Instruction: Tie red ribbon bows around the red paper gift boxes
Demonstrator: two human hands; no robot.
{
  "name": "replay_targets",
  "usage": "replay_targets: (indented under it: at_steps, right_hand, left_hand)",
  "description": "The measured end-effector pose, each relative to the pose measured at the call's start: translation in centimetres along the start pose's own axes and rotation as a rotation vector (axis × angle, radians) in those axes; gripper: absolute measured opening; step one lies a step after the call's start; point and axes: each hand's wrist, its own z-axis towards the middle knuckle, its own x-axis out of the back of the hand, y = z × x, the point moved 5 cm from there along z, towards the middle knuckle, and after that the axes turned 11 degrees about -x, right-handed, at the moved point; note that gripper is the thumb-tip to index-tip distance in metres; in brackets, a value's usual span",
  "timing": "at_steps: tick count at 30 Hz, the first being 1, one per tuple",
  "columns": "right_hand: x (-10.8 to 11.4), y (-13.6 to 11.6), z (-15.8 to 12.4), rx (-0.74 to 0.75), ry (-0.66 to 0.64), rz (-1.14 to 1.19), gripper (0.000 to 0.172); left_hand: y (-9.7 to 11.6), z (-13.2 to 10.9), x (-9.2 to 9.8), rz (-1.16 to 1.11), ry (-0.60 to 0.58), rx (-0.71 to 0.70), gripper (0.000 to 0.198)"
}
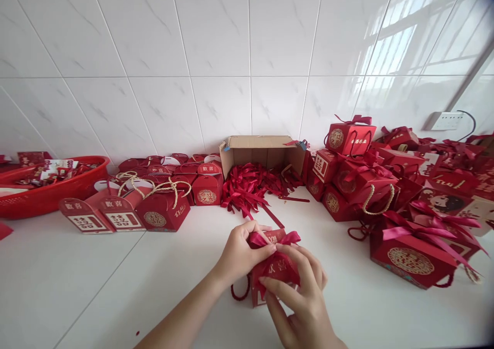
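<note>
A small red gift box [259, 293] with gold lettering stands on the white surface in front of me. A dark red cord handle [241, 292] loops out at its left side. Across its top runs a glossy crimson ribbon [292, 238] with a bow. My left hand [247, 248] pinches the ribbon at the knot from the left. My right hand [303, 290] has its index fingertip at the same knot, while its thumb and another finger close on ribbon lower down the box front. Both hands cover much of the box.
Behind the hands, an open cardboard box [262, 142] lies on its side with loose ribbons [247, 184] spilling out. Several gift boxes [165, 217] stand at left, beside a red plastic basket [87, 181]. Ribboned boxes [412, 259] pile up at right, against the tiled wall [219, 102].
</note>
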Motion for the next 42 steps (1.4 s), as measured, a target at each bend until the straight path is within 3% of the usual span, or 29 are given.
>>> replay_targets:
  at_steps: [7, 16, 22, 26, 30, 37, 40, 42]
  right_hand:
    - [0.1, -0.2, -0.4, 0.011, 0.058, 0.009, 0.02]
    - [0.4, 0.0, -0.6, 0.052, 0.042, 0.044, 0.028]
    - [2.0, 1.9, -0.3, -0.049, -0.003, 0.087, 0.018]
    - [3.4, 3.9, 0.1, -0.087, -0.04, 0.064, 0.042]
    - [3.8, 4.1, 0.8, 0.004, -0.159, 0.079, 0.015]
    - [5.0, 3.5, 2.4, 0.182, -0.27, 0.125, 0.017]
    - [5.1, 3.6, 4.1, 0.125, -0.381, 0.185, 0.004]
    - [4.7, 3.9, 5.7, 0.013, -0.409, 0.204, 0.008]
  left_hand:
    - [-0.2, -0.1, -0.1, -0.006, 0.017, 0.012, 0.019]
    - [-0.2, 0.1, -0.1, 0.017, 0.002, 0.003, 0.021]
    - [0.0, 0.2, 0.0, -0.015, -0.032, 0.001, 0.023]
    - [0.1, 0.1, 0.1, -0.017, -0.05, 0.004, 0.022]
    - [0.1, 0.0, 0.0, -0.041, -0.102, -0.01, 0.02]
    - [0.6, -0.3, -0.2, -0.042, -0.193, -0.046, 0.021]
    - [1.0, -0.4, -0.5, -0.062, -0.24, -0.08, 0.023]
    - [1.1, -0.5, -0.8, -0.087, -0.279, -0.091, 0.024]
